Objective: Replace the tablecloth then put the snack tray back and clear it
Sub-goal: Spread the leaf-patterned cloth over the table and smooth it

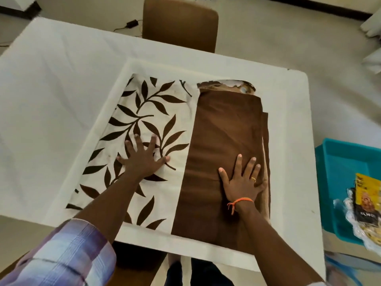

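Both hands lay flat with fingers spread on the folded tablecloth (165,153) at frame centre: the left hand (142,159) on its cream leaf-print half, the right hand (243,182) on the plain brown half. Its long axis ran away from the person toward the chair (179,23). The teal snack tray (338,174), holding wrappers, sat at the right edge, nearer the right hand

Left hand (142,159) flat, fingers spread, right hand (243,180) likewise
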